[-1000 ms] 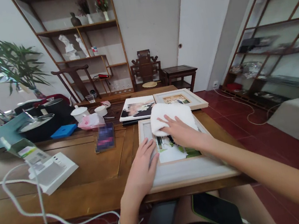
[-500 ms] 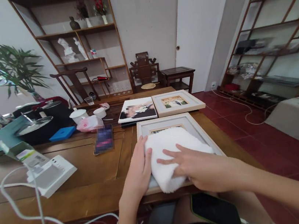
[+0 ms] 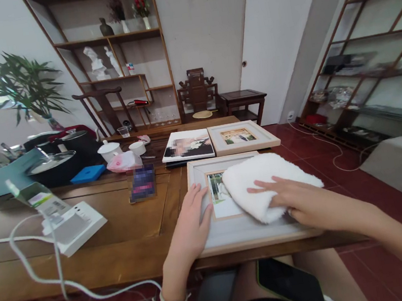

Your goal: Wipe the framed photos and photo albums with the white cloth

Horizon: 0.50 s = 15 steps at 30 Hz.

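white fluffy folded cloth [image 3: 264, 171]: slid from near-middle to right of rectangular pale-wood picture frame [image 3: 266, 242] | photo [image 3: 227, 207]: left part bared; rubbing apparently now on right side | right hand [image 3: 292, 198]: open, fingers spread atop cloth | left hand [image 3: 193, 222]: open, flat, staying on frame's left edge | brown wooden bench [image 3: 134, 262]: beneath frame

The cloth [image 3: 264, 186] is fluffy and matt, the picture frame [image 3: 259, 243] edged in smooth wood, the table [image 3: 136, 249] glossy wood, the floor [image 3: 343, 182] shiny tile
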Available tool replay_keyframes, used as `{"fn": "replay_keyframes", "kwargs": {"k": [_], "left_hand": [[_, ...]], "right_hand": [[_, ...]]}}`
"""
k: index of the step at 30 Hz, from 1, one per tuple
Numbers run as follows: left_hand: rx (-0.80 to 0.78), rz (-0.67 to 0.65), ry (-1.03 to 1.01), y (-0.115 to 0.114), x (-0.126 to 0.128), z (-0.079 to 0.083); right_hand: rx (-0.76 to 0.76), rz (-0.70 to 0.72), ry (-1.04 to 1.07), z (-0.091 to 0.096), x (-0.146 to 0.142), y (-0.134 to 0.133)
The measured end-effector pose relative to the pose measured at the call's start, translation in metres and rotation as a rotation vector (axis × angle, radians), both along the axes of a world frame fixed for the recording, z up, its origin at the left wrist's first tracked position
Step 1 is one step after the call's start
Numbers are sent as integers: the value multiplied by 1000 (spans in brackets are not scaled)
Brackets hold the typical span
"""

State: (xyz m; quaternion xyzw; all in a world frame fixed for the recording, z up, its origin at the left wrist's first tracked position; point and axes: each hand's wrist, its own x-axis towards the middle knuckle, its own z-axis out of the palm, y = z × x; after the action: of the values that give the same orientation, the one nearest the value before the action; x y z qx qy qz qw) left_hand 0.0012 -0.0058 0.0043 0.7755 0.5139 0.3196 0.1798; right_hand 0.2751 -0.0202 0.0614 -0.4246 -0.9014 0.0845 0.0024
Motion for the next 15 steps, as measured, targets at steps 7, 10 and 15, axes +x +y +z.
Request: {"fn": "replay_keyframes", "kwargs": {"k": [7,10,15], "left_hand": [[0,-18,20,2,0,-1],[5,-18,13,3,0,-2],[25,-15,-11,4,-1,-3]], "right_hand": [[361,-174,6,-28,7,57],[349,-193,-1,-30,-2,59],[152,-89,-3,-13,-24,19]]}}
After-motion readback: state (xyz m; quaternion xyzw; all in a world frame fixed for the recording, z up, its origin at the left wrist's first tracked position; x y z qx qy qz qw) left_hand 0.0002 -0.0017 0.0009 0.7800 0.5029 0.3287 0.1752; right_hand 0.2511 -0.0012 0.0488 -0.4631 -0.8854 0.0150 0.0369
